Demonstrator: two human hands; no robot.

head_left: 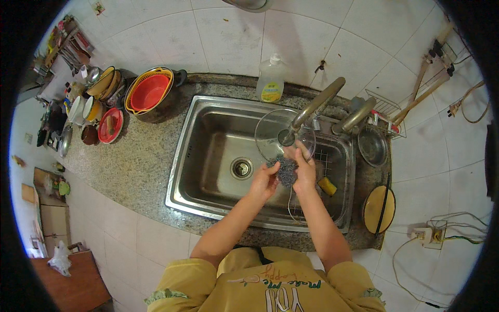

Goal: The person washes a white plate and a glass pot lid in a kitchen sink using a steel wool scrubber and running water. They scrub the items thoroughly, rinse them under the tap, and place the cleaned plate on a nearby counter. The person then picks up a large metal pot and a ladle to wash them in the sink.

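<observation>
My left hand [264, 182] pinches a grey steel-wool scourer [285, 171] over the sink. Its far edge lies against the near rim of a round glass pot lid [266, 130]. My right hand [304, 169] grips that rim, thumb on top, and touches the scourer's right side; skin shows blurred through the glass, so its other fingers are partly hidden. Above the lid hangs the mouth of a curved metal faucet [318, 101]. A pale cord [290, 205] loops down below the hands. Close by on the right lies a yellow sponge [327, 186] on a wire rack [325, 156].
The steel sink's [193, 117] larger basin lies left. A clear soap bottle [271, 78] stands behind it. On the left counter are a pot with a red basin [150, 92] and a red plate [115, 130]. Right are a metal bowl [372, 145] and a round board [374, 210].
</observation>
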